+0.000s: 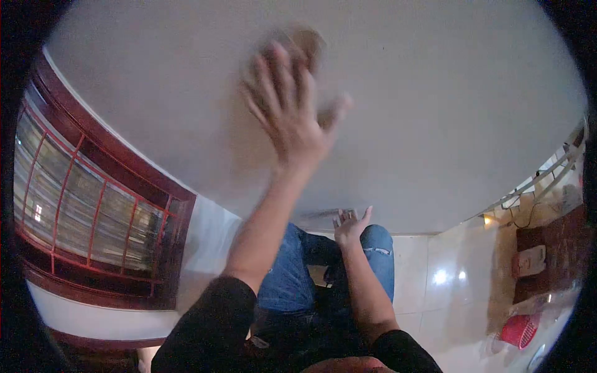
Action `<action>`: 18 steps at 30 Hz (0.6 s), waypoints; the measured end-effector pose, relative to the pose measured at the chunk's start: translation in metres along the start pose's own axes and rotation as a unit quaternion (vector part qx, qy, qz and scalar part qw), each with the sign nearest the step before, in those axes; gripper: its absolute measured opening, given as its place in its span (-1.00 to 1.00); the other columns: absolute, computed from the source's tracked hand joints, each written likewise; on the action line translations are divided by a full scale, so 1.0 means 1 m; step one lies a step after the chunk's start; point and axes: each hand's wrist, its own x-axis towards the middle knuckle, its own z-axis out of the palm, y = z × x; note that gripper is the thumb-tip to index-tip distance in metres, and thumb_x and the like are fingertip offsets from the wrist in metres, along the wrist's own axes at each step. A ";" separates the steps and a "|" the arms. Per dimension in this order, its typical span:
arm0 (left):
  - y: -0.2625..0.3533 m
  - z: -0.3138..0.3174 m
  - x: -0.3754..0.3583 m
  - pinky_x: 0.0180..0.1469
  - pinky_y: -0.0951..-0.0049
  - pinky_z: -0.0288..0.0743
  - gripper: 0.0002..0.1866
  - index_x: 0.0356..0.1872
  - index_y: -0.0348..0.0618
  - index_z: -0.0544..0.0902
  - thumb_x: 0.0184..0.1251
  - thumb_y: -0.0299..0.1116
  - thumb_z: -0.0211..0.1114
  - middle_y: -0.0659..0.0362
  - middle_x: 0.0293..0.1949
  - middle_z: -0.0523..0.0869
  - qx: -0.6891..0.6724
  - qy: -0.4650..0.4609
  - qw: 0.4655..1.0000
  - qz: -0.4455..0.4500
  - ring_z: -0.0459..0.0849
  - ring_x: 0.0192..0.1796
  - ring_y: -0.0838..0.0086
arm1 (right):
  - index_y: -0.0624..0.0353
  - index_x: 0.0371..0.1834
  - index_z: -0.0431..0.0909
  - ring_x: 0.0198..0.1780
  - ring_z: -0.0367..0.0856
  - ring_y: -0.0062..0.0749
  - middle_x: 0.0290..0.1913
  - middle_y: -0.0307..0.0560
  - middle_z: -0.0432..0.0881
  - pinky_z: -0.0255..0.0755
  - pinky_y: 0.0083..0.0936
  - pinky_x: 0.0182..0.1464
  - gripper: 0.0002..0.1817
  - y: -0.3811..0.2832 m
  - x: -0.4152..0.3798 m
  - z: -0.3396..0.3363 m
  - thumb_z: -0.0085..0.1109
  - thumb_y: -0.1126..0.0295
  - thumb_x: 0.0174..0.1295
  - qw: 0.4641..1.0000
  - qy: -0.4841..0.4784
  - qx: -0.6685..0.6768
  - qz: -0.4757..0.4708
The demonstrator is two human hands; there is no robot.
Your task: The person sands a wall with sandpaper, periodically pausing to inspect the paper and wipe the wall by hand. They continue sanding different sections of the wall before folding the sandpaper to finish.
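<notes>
My left hand [289,112] is stretched out over a large pale surface [435,112], fingers spread and blurred by motion. Beyond its fingertips shows a brownish, rounded blurred patch [309,45]; I cannot make out whether it is an object, or whether the hand touches it. Low in the view, near the surface's lower edge, my right hand [350,229] is held up with the thumb apart and nothing visible in it. A dark smear [317,216], perhaps a shadow, lies beside its fingers. Jeans-clad knees [377,241] are close below.
At the left is a window [87,205] with red bars and a dark red frame. Shiny pale floor tiles [410,273] spread to the lower right. A pink-red basket [519,331] and a dark brown piece of furniture [553,248] stand at the right.
</notes>
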 end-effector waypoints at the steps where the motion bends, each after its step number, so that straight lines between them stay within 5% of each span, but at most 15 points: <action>1: 0.013 0.010 -0.043 0.46 -0.40 -0.41 -0.10 0.54 0.13 0.15 0.26 0.36 0.07 0.02 0.57 0.02 0.001 -0.066 0.998 -0.002 -0.08 0.59 -0.01 | 0.19 0.59 -0.21 0.52 0.08 -0.13 0.58 0.08 -0.05 -0.05 -0.09 0.46 0.27 -0.001 0.002 0.000 -0.12 -0.58 0.06 1.000 0.008 0.005 0.000; 3: 0.038 0.021 -0.138 0.45 -0.42 -0.42 -0.08 0.54 0.18 0.15 0.22 0.37 0.10 0.12 0.57 0.06 -0.025 -0.214 0.976 0.024 0.00 0.57 -0.02 | 0.21 0.59 -0.16 0.51 0.11 -0.13 0.57 0.08 -0.02 0.01 -0.08 0.44 0.26 -0.002 0.006 -0.001 -0.13 -0.58 0.06 1.000 0.012 0.010 -0.006; 4: 0.045 0.022 -0.167 0.45 -0.43 -0.44 -0.07 0.54 0.19 0.14 0.20 0.37 0.12 0.15 0.57 0.07 -0.049 -0.303 0.951 0.037 0.02 0.56 -0.02 | 0.21 0.58 -0.15 0.47 0.16 -0.12 0.55 0.07 0.02 0.08 -0.11 0.41 0.26 -0.001 0.010 -0.006 -0.12 -0.58 0.06 0.996 -0.081 0.036 0.004; 5: 0.045 0.023 -0.169 0.45 -0.43 -0.44 -0.07 0.54 0.19 0.14 0.20 0.37 0.12 0.15 0.57 0.07 -0.053 -0.298 0.953 0.034 0.02 0.56 -0.02 | 0.22 0.58 -0.13 0.44 0.21 -0.11 0.52 0.07 0.07 0.14 -0.14 0.37 0.25 -0.005 0.012 -0.010 -0.12 -0.58 0.06 0.983 -0.173 0.057 0.014; 7: 0.036 0.016 -0.159 0.45 -0.43 -0.46 -0.08 0.54 0.22 0.14 0.21 0.37 0.12 0.20 0.57 0.09 -0.042 -0.289 0.955 0.045 0.03 0.56 -0.02 | 0.22 0.58 -0.19 0.48 0.15 -0.13 0.54 0.06 0.03 0.04 -0.15 0.43 0.25 -0.011 0.009 -0.005 -0.09 -0.56 0.08 0.993 -0.100 0.063 0.022; 8: 0.026 0.016 -0.144 0.45 -0.43 -0.47 -0.09 0.54 0.16 0.15 0.23 0.35 0.11 0.16 0.57 0.08 -0.022 -0.212 0.977 0.023 0.02 0.56 -0.02 | 0.21 0.59 -0.24 0.51 0.09 -0.14 0.56 0.04 -0.02 -0.06 -0.16 0.49 0.26 -0.012 0.003 -0.003 -0.06 -0.54 0.09 0.996 -0.022 0.077 0.039; 11: -0.010 -0.012 -0.016 0.45 -0.38 -0.46 -0.09 0.52 -0.06 0.17 0.28 0.28 0.12 -0.03 0.56 0.03 0.017 0.019 0.999 -0.042 -0.02 0.57 -0.06 | 0.18 0.59 -0.22 0.48 0.13 -0.15 0.53 0.04 0.02 -0.06 -0.12 0.48 0.24 -0.012 -0.001 -0.001 -0.04 -0.53 0.08 0.997 -0.012 0.071 0.032; 13: -0.023 -0.029 0.047 0.45 -0.35 -0.43 -0.10 0.49 -0.19 0.19 0.29 0.24 0.14 -0.14 0.56 0.00 0.013 0.091 0.995 -0.050 -0.05 0.57 -0.09 | 0.17 0.59 -0.21 0.47 0.15 -0.16 0.51 0.05 0.05 -0.06 -0.11 0.47 0.25 -0.008 0.001 0.002 -0.03 -0.53 0.07 0.998 -0.013 0.052 0.024; 16: -0.021 -0.024 0.057 0.46 -0.33 -0.41 -0.13 0.48 -0.17 0.21 0.31 0.23 0.13 -0.13 0.56 0.01 0.048 0.096 0.994 -0.015 -0.06 0.57 -0.12 | 0.22 0.58 -0.17 0.47 0.15 -0.16 0.47 0.04 0.10 -0.07 -0.09 0.47 0.25 -0.006 -0.008 0.008 -0.03 -0.54 0.07 1.000 0.008 0.014 0.000; 18: -0.004 -0.010 0.011 0.45 -0.37 -0.40 -0.16 0.47 -0.06 0.26 0.30 0.27 0.12 -0.08 0.55 0.06 0.021 0.022 0.999 -0.010 -0.03 0.56 -0.10 | 0.25 0.55 -0.11 0.44 0.19 -0.18 0.43 0.02 0.15 -0.05 -0.09 0.46 0.23 -0.006 -0.010 0.011 -0.04 -0.54 0.07 1.000 0.015 0.015 -0.019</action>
